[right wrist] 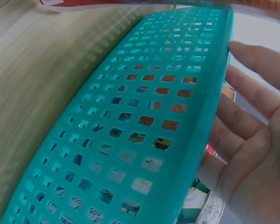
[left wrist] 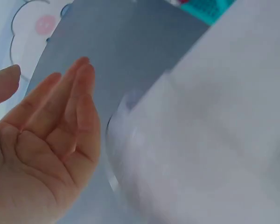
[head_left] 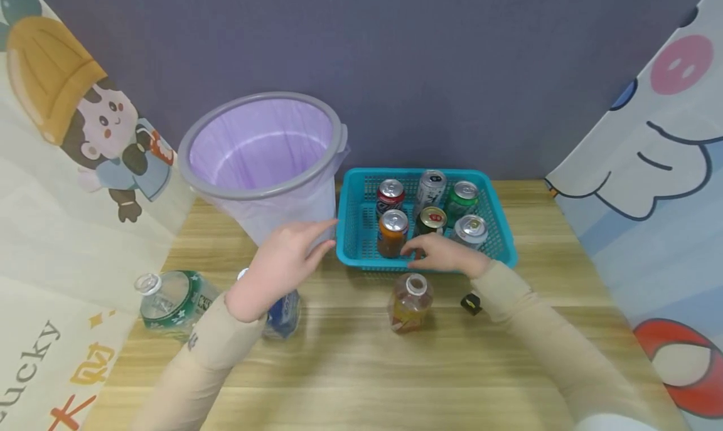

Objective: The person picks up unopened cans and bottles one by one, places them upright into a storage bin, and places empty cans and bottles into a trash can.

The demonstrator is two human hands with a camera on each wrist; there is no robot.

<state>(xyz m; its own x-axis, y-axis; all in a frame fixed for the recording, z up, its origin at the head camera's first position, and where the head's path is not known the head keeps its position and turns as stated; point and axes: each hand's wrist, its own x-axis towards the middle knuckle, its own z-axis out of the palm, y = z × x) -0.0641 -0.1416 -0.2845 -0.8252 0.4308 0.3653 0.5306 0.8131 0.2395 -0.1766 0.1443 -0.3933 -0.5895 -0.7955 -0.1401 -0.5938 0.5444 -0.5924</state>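
Observation:
My right hand (head_left: 443,253) reaches over the front rim of a turquoise plastic basket (head_left: 351,221), fingers loosely bent beside an orange can (head_left: 391,238) and holding nothing. In the right wrist view, the fingers (right wrist: 249,91) extend past the perforated basket wall (right wrist: 114,107). Several other drink cans stand upright in the basket, among them a green can (head_left: 463,199) and a dark can with a gold top (head_left: 432,219). My left hand (head_left: 285,255) hovers in front of a lined bin, fingertips near the basket's left edge. Its palm (left wrist: 32,172) is bare in the left wrist view.
The tall bin (head_left: 265,191) with a pale purple liner stands left of the basket. A bottle with a yellow label (head_left: 408,312) stands before the basket. Left lie a green-labelled bottle (head_left: 169,302) and a blue-labelled bottle (head_left: 284,315), partly behind my forearm. A small black object (head_left: 471,303) lies right.

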